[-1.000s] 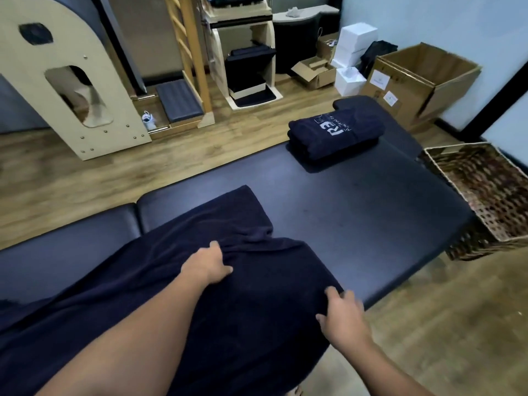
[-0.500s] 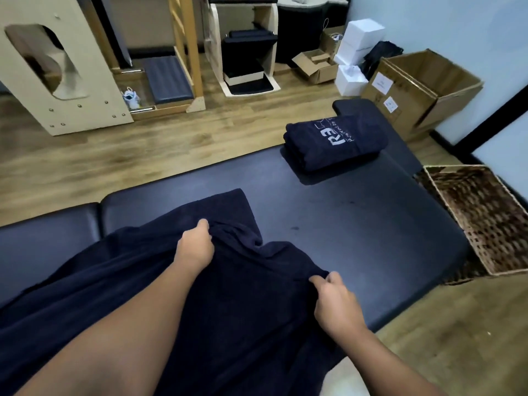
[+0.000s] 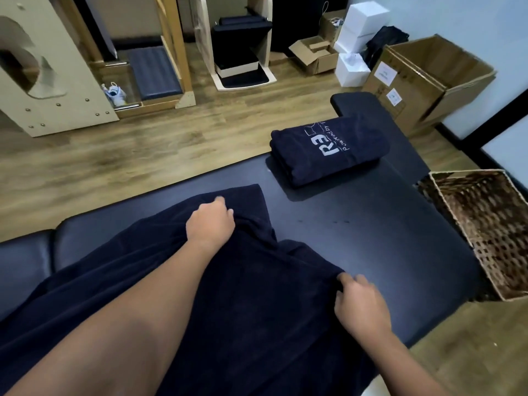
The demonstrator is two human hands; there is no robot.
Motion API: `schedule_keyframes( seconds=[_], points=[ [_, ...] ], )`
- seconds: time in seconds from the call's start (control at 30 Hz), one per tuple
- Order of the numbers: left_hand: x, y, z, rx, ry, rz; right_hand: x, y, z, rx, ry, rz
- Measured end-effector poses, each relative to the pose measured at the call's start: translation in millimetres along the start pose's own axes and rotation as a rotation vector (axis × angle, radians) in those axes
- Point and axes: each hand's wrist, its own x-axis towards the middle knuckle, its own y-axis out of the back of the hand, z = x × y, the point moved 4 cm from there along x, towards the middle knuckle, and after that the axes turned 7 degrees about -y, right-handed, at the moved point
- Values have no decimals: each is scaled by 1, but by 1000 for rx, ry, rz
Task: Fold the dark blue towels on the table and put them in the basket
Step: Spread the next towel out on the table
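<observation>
An unfolded dark blue towel (image 3: 251,295) lies across the black bench (image 3: 371,238) at lower centre. The left grip (image 3: 211,221) bunches its far edge; the right grip (image 3: 361,304) pinches its near corner. A folded towel (image 3: 328,151) sits at upper right, beside the wicker basket (image 3: 483,230).

In front of you, a dark navy spread terry towel (image 3: 243,295) lies on a black padded vinyl table (image 3: 371,247). Centre right, a folded navy towel (image 3: 328,155) carries white lettering. At the right edge, a brown-and-tan woven wicker basket (image 3: 485,224).
</observation>
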Motion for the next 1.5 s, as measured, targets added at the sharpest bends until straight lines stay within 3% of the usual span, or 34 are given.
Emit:
schedule_keyframes(
  seconds=[0.13, 0.27, 0.53, 0.63, 0.7, 0.8, 0.9, 1.07, 1.33, 1.5],
  points=[
    [31, -7, 0, 50, 58, -182, 9, -14, -2, 68, 34, -59],
    [65, -13, 3, 106, 28, -215, 13, -20, 1, 82, 66, -35],
    [157, 17, 32, -211, 29, 72, 31, -29, 3, 163, 121, 82],
    [171, 24, 36, -425, 23, 10, 40, -25, 5, 212, 146, 120],
    [157, 18, 42, -476, -102, -150, 42, -26, 6, 204, 160, 111],
    [122, -1, 49, -265, -260, -304, 40, -24, 13, 162, 133, 74],
    [86, -24, 49, 23, -251, -325, 36, -20, 26, 164, 89, 42],
    [9, -44, 42, 237, -244, -359, 20, -18, 49, 172, 117, 13],
    [-100, -57, 13, 213, -177, -338, -3, -11, 53, 271, 241, -166],
    [-155, -51, 5, 134, -137, -349, -23, -10, 60, 308, 269, -183]
  ],
)
